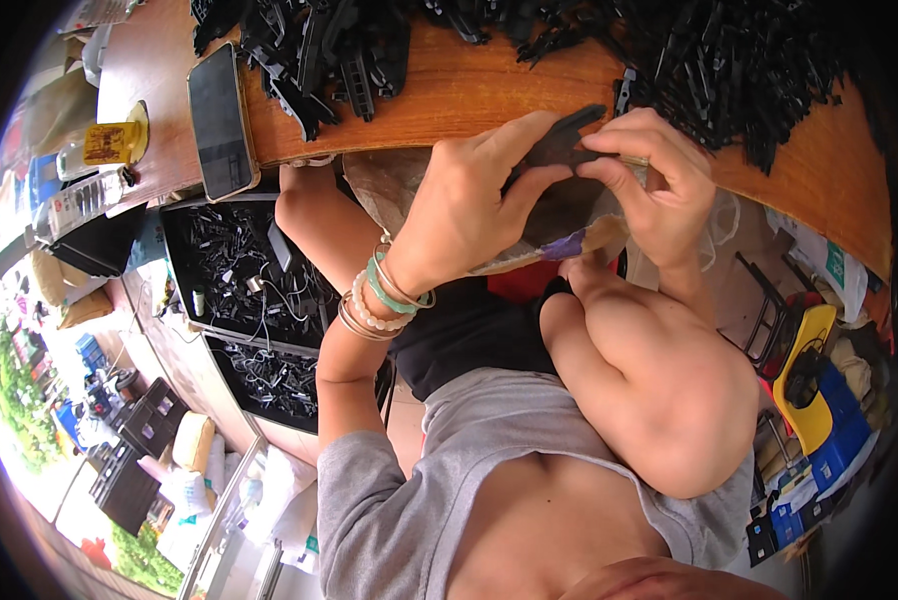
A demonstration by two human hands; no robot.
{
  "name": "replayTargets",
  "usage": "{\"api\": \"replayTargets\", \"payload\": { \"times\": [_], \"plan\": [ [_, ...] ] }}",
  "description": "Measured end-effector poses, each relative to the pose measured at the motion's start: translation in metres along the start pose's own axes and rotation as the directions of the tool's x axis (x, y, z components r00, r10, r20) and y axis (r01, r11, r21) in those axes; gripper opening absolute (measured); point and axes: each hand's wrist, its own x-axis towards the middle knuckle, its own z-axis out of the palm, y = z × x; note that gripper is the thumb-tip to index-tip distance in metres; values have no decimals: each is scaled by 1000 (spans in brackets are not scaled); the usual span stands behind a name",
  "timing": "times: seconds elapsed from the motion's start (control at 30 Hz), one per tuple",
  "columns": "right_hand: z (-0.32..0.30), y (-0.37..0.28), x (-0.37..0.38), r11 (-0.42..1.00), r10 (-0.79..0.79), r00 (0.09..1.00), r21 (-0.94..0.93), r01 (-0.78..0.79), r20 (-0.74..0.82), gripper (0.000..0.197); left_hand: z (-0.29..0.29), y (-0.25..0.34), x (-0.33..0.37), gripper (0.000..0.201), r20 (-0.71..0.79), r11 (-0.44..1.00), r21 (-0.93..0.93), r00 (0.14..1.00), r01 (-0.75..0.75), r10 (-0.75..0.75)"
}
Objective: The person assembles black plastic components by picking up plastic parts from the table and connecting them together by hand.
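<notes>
Near the front edge of the table, a flat black plastic part [569, 137] is held up between my two hands. My left hand [474, 195], with several bracelets at its wrist, grips it between thumb and fingers. Thumb and fingertips of my right hand [659, 175], which wears a ring, pinch the part's right end. Whether a smaller piece sits between those fingertips is too small to tell. Below the hands an open bag [389, 185] hangs at the table edge over my lap. Long black plastic pieces [729, 70] lie heaped on the table just beyond my right hand.
Another heap of black parts [319, 50] covers the table's far left. A phone [221, 120] lies at the left edge, beside a yellow container [114, 143]. Black crates [184, 260] of small parts and cables stand on the floor at left. A yellow chair [807, 390] is at right.
</notes>
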Motion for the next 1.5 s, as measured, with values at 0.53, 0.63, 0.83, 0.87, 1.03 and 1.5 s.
{"api": "replayTargets", "payload": {
  "times": [0.53,0.63,0.83,0.87,1.03,1.5],
  "plan": [
    [8,-5,3,997,11,999,-80,-14,-32,39,5,-7,-3,29,-69,995,10,992,-101,101],
    [9,-6,6,1000,13,1000,-15,-13,0,36,-2,-9,-6,28,-8,997,-17,997,-76,76],
    [7,-5,7,997,33,990,-76,-23,139,31,-6,-13,-14,30,24,998,-64,999,-25,27],
    [8,-7,9,998,51,980,-44,-44,190,31,-10,-17,-17,31,33,998,-46,999,-37,38],
    [2,2,34,995,-74,917,86,43,393,29,-29,-22,-18,31,24,998,-28,998,-60,61],
    [19,50,64,759,-277,959,-599,255,57,24,-107,-62,26,15,-474,790,562,878,246,63]
  ]
}}
